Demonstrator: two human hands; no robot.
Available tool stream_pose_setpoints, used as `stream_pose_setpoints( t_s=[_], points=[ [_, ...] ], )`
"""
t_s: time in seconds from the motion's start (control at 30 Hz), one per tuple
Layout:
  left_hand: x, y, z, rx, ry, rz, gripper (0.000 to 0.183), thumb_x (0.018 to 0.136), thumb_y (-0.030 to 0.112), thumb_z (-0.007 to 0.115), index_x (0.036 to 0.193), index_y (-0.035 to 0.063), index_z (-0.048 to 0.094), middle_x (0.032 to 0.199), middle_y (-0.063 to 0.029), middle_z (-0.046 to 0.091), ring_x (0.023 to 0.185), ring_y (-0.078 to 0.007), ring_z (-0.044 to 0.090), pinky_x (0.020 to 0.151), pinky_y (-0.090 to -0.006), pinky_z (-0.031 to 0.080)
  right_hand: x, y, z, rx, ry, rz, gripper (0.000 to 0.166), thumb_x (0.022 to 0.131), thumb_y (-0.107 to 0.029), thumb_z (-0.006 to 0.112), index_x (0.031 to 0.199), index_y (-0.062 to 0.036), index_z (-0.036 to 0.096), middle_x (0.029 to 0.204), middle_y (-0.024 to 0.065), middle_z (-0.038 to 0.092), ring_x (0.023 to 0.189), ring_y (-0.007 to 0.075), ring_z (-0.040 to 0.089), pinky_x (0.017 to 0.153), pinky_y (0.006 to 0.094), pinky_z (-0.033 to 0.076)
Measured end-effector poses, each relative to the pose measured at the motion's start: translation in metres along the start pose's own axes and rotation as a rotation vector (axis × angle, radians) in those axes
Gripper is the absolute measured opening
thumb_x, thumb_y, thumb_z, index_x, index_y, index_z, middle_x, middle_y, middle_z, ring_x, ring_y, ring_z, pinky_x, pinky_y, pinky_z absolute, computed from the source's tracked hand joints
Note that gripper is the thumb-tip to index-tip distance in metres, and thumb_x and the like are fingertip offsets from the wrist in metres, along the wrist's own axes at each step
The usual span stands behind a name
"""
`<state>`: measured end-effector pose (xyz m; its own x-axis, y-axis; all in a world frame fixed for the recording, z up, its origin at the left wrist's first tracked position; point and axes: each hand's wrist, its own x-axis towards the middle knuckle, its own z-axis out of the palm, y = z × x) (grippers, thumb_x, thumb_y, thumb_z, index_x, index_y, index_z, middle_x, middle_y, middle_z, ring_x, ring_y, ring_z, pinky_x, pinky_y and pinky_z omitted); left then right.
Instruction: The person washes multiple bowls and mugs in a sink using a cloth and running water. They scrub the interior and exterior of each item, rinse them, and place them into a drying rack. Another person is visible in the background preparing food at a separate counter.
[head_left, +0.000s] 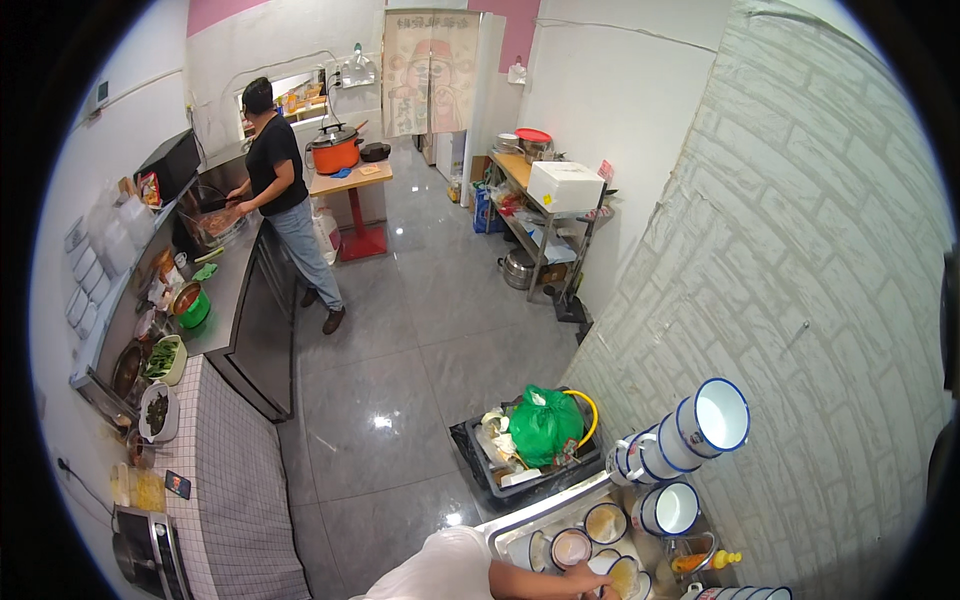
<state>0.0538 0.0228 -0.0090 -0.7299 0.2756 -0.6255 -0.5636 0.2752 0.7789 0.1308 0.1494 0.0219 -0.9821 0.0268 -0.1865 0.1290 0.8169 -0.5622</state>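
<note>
My left hand reaches over the sink at the bottom edge, its fingers at the rim of a blue-rimmed white enamel mug with yellowish residue inside. A sliver of skin beside that mug, cut off by the frame, may belong to my right hand; the rest of it is out of view. Around my left hand stand more used mugs, one holding cloudy pinkish liquid and another with a brownish, foamy inside. A white sleeve covers my upper arm.
Stacked enamel mugs lean beside the sink, near a yellow-capped bottle and a curved tap. Beyond the sink sits a black crate with a green bag. Another person stands at the steel counter.
</note>
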Motion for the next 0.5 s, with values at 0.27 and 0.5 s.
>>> stream_pose_setpoints(
  t_s=[0.27, 0.5],
  points=[
    [-0.018, 0.083, -0.054, 0.048, -0.425, -0.269, 0.096, 0.062, 0.043, 0.078, 0.134, -0.0096, 0.044, 0.14, -0.0229, 0.045, 0.11, -0.0437, 0.059, 0.075, -0.0652, 0.054, -0.029, -0.071, -0.075, -0.585, -0.467, -0.003, 0.031, 0.089, -0.019, 0.059, 0.112, 0.002, 0.065, 0.103, 0.0262, 0.066, 0.094, 0.0416, 0.064, 0.083, 0.0522, 0.051],
    [-0.024, 0.012, 0.004, -0.037, 0.154, 0.033, 0.095, 0.062, 0.052, 0.077, 0.129, -0.0074, 0.046, 0.12, -0.0237, 0.059, 0.101, -0.0311, 0.064, 0.087, -0.0352, 0.052, -0.007, -0.028, -0.018, -0.083, -0.173, 0.154, 0.045, 0.09, -0.034, 0.063, 0.111, 0.0055, 0.063, 0.107, 0.0269, 0.065, 0.102, 0.0437, 0.061, 0.089, 0.0459, 0.05]
  ],
)
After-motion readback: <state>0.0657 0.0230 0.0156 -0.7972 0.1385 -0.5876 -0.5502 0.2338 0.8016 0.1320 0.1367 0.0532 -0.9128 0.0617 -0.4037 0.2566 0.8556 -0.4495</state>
